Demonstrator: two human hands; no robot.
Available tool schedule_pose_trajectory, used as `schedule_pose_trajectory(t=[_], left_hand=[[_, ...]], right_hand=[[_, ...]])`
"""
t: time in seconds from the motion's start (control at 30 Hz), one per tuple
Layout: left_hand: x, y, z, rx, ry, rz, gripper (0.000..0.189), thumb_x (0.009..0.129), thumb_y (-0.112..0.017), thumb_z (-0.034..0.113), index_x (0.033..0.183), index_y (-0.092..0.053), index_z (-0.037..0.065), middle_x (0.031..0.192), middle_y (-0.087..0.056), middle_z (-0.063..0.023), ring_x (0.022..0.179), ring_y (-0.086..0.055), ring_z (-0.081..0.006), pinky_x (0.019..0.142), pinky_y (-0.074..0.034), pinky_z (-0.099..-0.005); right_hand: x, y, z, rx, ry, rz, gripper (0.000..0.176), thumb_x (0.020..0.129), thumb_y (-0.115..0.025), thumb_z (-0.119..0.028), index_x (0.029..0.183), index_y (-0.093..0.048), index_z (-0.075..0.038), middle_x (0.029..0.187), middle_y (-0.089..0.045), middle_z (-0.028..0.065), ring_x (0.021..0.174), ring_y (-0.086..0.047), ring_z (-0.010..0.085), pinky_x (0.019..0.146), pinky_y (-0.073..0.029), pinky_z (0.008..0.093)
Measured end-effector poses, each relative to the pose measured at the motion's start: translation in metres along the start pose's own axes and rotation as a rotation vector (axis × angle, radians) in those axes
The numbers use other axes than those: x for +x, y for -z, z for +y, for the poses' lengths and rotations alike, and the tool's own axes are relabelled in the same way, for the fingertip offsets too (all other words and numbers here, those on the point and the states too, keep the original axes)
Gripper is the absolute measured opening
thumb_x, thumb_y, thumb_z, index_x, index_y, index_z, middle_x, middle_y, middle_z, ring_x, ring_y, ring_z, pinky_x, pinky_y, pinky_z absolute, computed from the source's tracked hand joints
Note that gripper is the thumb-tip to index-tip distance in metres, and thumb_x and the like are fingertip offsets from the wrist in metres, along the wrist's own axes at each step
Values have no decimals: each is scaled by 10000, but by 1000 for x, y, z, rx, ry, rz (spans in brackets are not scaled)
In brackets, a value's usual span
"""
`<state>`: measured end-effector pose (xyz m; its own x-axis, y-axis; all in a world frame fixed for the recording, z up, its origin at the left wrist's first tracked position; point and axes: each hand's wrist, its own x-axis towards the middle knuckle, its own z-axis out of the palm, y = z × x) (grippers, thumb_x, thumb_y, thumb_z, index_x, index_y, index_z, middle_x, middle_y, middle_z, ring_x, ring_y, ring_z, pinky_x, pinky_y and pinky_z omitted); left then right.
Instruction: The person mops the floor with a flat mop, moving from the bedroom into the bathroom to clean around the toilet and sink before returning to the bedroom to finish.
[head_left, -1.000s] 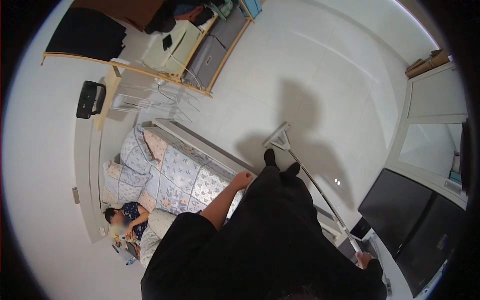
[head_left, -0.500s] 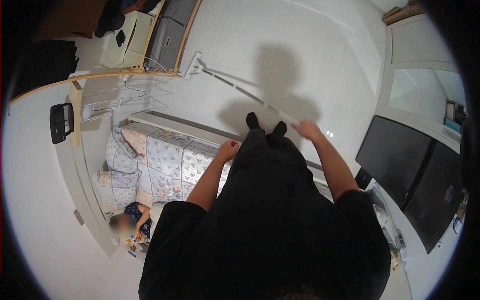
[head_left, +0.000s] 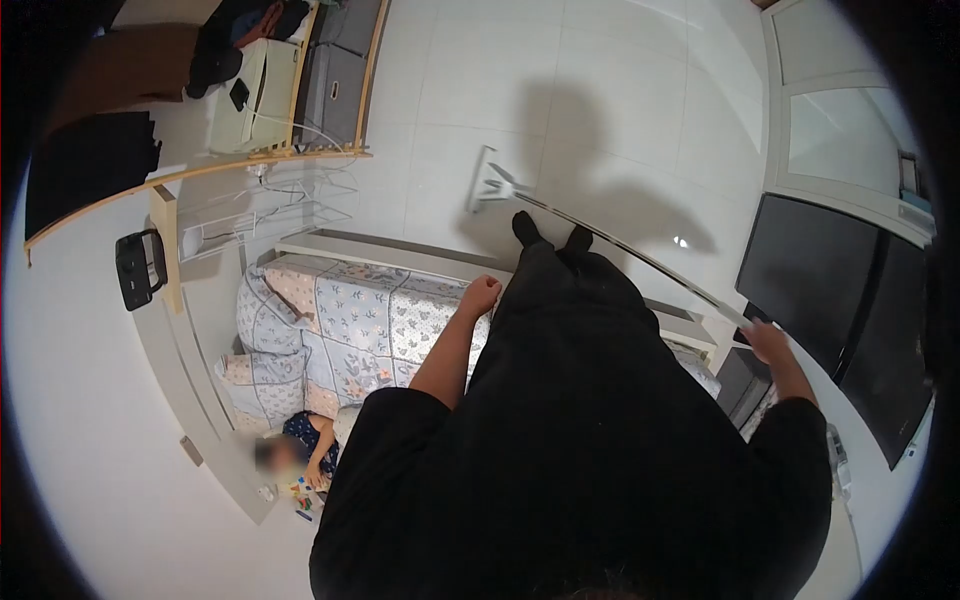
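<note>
My right hand [head_left: 768,344] is closed around the upper end of a long-handled mop [head_left: 635,252], out at the right near the dark panels. The mop's thin pale pole slants down to the left across the floor, past my feet. Its flat white head [head_left: 484,180] meets the tiles left of my black socks and looks slightly blurred. My left hand [head_left: 482,295] is curled into a loose fist beside my left thigh, close to the edge of the bed. Nothing shows in it.
A bed with a patterned quilt [head_left: 355,312] lies to the left, with a person [head_left: 318,445] at its far end. A wire rack [head_left: 270,210] and a wood-edged shelf with grey drawers [head_left: 330,90] stand at upper left. Dark glossy panels [head_left: 810,280] stand right.
My right hand has swung out to the right, drawing the mop along; its head has slid right and nearer my feet. My left hand stays curled by my thigh. The view has shifted slightly.
</note>
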<state>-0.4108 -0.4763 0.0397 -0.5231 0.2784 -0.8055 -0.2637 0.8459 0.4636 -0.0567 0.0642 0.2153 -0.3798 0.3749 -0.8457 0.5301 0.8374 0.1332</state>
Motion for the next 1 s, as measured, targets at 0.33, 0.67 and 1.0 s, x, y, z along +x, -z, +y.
schedule_pose_trajectory(t=[0.33, 0.67, 1.0], left_hand=[[-20, 1, 18, 38, -15, 21, 350, 824, -550, 288, 982, -623, -16, 960, -657, -193, 938, -629, -304, 836, -477, -377], [-39, 25, 25, 107, 37, 35, 353, 844, -550, 297, 990, -613, -18, 961, -660, -186, 923, -635, -303, 818, -489, -387], [-11, -13, 34, 27, 26, -72, 341, 836, -554, 286, 992, -618, -11, 961, -658, -184, 931, -629, -300, 836, -479, -382]], right_hand=[[100, 66, -120, -61, 341, 109, 526, 929, -398, -486, 1032, -581, -4, 891, -629, 232, 867, -615, 386, 765, -492, 473], [156, 91, -356, 194, 524, 207, 553, 864, -484, -542, 860, -689, -29, 860, -675, 154, 844, -649, 331, 750, -503, 439], [52, 74, 6, -64, 165, 88, 463, 872, -506, -487, 1025, -616, -64, 898, -646, 186, 859, -620, 362, 763, -486, 473]])
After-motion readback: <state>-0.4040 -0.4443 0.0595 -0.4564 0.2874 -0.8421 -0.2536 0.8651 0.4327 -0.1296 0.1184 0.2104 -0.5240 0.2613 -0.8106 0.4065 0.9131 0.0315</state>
